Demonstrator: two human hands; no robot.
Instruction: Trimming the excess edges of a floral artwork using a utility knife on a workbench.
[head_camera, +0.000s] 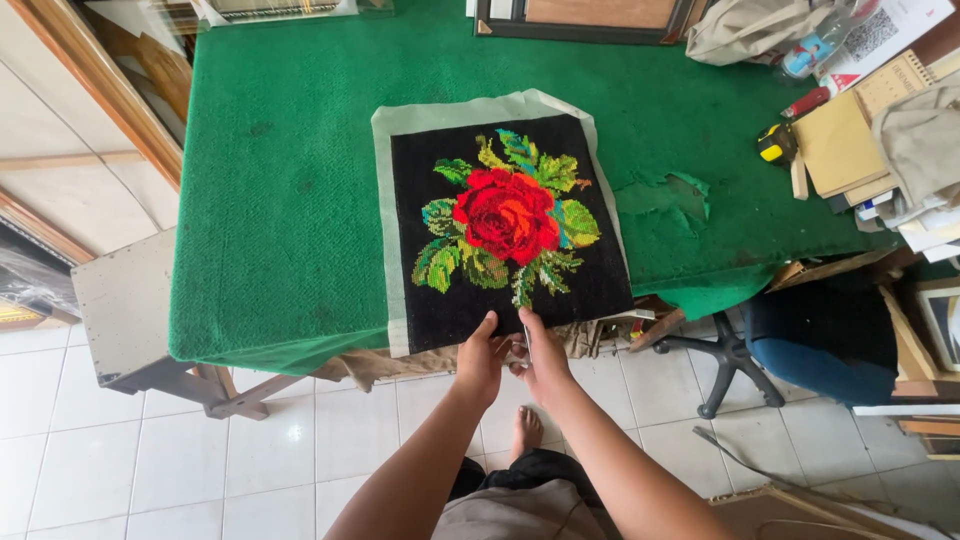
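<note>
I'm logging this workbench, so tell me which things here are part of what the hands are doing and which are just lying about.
In use:
left hand
right hand
rose needlepoint, held at its near edge
green table cover beneath it

Lying about:
tape measure
cardboard and paper stack
office chair
picture frame

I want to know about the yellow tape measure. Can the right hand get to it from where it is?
Probably yes, with a stretch. The right hand is at the near edge of the rose cloth, and the tape measure lies far off to the right. Only bare green table lies between, nothing blocking.
</note>
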